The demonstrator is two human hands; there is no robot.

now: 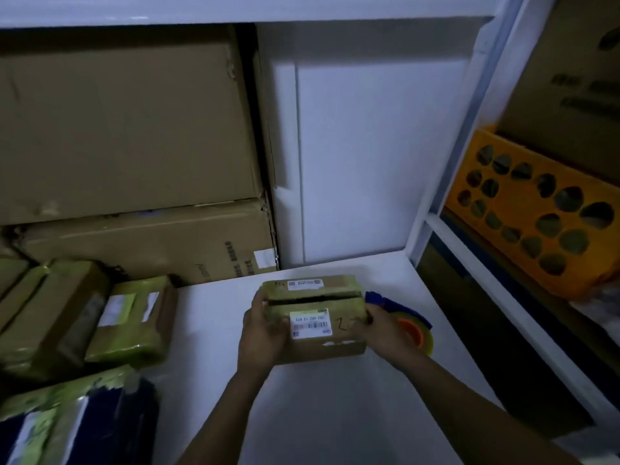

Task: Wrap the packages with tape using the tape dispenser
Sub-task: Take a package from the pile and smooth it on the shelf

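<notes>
two big cardboard cartons (127,129) stand stacked at the back left of the white tabletop (318,404), the lower one printed with dark text that is too blurred to read; they fill that whole corner, and a pale wall panel (369,162) closes the back beside them

past the right edge, on a separate shelf, an orange crate (530,209) with rounded holes sits tilted, with another brown carton (577,78) behind it, cut off by the picture's edge

along the left edge lie several wrapped packages (131,320) in yellowish tape with white labels, crowded against each other; the nearest, at the front left corner, is a dark blue bundle (84,424), smeared and partly out of view

near the middle of the tabletop, towards the back, is the cardboard package (315,317), with tape on its ends, a dark gap across its top, two barcode labels and a handwritten mark; whether it rests on the surface or is lifted cannot be told

the left hand (261,330) grips its left end, fingers wrapped under and thumb on top; the right hand (379,327) clasps the right end the same way

just behind the right hand lies the tape dispenser (412,327), blue with an orange core and a clear roll, mostly hidden by that hand and the package
</notes>
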